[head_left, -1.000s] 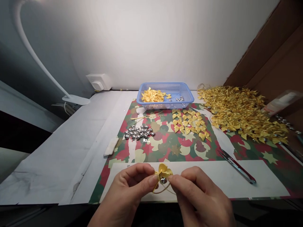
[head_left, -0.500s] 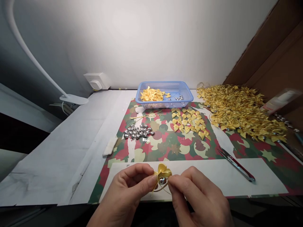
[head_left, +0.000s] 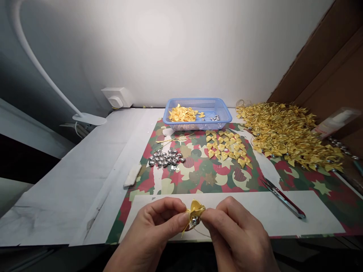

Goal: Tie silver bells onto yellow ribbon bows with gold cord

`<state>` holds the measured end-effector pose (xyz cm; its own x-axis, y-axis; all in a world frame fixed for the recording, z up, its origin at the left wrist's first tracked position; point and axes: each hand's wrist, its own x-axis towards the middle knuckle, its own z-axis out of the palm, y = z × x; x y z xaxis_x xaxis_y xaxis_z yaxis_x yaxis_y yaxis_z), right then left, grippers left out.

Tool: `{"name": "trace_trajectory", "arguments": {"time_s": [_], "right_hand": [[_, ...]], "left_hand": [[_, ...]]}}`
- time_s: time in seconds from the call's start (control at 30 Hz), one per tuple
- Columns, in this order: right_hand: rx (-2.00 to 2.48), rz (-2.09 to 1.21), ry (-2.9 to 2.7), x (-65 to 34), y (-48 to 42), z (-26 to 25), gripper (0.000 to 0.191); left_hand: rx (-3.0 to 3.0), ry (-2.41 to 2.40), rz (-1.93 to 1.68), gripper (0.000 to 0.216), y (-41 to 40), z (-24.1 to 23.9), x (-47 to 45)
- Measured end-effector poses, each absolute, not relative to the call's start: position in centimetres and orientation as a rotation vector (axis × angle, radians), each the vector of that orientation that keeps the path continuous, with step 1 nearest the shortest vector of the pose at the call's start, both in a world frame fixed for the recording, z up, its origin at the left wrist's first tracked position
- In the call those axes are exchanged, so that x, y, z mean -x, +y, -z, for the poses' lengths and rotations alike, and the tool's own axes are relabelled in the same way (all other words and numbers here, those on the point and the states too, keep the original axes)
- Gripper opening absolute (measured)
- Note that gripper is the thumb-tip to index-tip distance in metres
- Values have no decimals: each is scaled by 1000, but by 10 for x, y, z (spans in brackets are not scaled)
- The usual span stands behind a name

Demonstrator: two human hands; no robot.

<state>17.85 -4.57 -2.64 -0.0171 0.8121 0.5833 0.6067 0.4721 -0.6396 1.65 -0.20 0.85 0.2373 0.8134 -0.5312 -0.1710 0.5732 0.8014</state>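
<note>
My left hand (head_left: 154,226) and my right hand (head_left: 235,234) meet at the table's near edge. Both pinch one small yellow ribbon bow (head_left: 196,208) with a silver bell (head_left: 194,220) hanging under it. A thin gold cord trails down from the bow between my fingertips. The fingers of each hand are pressed together on the piece, over a white paper strip (head_left: 283,211).
Silver bells (head_left: 166,157) lie in a heap left of centre. Loose yellow bows (head_left: 227,147) sit mid-mat, and a large pile of finished bows (head_left: 289,132) lies at right. A blue basket (head_left: 221,105) stands at the back. Scissors (head_left: 283,199) lie right of my hands.
My hands have drawn closer together around the bow, and the cord loop below it has shrunk. The view shifted only slightly.
</note>
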Motion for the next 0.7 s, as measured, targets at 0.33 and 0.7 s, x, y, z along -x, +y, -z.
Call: {"name": "trace_trajectory", "arguments": {"time_s": [0.33,0.7], "right_hand": [[1181,-611,-1604,-184,-43,34,19],[1180,-446,-1811,-192,-42,33,24]], "left_hand": [[-599,1106,-699,17,-4,-7,-14],[-742,1132,-658,13,-4,0,-8]]}}
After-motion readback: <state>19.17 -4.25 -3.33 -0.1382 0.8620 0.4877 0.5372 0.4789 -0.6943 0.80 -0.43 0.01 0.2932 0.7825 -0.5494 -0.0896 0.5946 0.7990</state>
